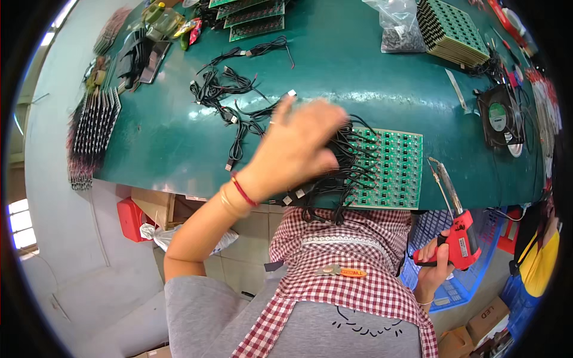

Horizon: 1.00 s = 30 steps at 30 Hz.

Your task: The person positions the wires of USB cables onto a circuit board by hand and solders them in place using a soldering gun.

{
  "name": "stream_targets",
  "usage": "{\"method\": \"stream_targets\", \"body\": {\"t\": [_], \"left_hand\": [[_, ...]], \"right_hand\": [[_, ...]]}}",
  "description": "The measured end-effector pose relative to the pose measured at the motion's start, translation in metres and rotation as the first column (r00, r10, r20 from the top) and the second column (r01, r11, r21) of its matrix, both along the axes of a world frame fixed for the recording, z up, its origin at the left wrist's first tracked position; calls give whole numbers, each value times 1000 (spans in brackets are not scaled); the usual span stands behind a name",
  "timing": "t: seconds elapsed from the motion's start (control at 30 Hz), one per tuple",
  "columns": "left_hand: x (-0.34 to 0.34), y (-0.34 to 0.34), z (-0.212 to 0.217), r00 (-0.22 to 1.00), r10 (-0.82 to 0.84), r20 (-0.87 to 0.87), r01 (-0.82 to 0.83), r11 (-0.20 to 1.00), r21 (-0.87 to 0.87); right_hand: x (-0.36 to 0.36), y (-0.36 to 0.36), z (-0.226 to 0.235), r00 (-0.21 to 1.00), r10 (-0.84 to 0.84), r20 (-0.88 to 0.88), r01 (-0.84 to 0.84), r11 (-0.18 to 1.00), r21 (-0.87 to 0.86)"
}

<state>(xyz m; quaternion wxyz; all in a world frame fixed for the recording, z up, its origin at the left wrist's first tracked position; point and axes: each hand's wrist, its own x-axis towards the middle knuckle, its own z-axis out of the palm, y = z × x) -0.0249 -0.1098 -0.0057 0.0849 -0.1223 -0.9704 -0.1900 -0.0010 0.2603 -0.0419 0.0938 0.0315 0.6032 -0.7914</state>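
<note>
My left hand (301, 143), slightly blurred, hovers over black USB cables (341, 146) bunched at the left side of a green circuit board panel (400, 173). Its thumb and fingers are apart, and I see nothing held in them. The panel lies at the table's near edge, with several cable ends running onto its left columns. In my right hand (436, 262) is a red soldering gun (462, 238), gripped by its handle. Its metal tip points up, just right of the panel and apart from it. Loose USB cables (224, 89) lie farther left.
The green table (161, 137) carries stacked circuit panels (453, 33) and a plastic bag of small dark parts (401, 30) at the far right. A black fan (501, 116) stands at the right. More panels (256, 24) are at the back. Below hangs a blue basket (441, 292).
</note>
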Motion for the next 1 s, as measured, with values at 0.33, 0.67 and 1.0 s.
{"method": "stream_targets", "body": {"t": [0.33, 0.67, 1.0], "left_hand": [[7, -91, -17, 983, 181, 45, -177, 981, -82], [6, -18, 41, 998, -54, -43, 68, 654, 754], [43, 80, 1, 891, -453, 27, -352, -653, 670]], "right_hand": [[-17, -30, 21, 998, 19, -66, -24, 997, -75], [-28, -72, 44, 999, 16, -49, -23, 986, -163], [-56, -105, 53, 966, 245, 85, -209, 929, -304]]}}
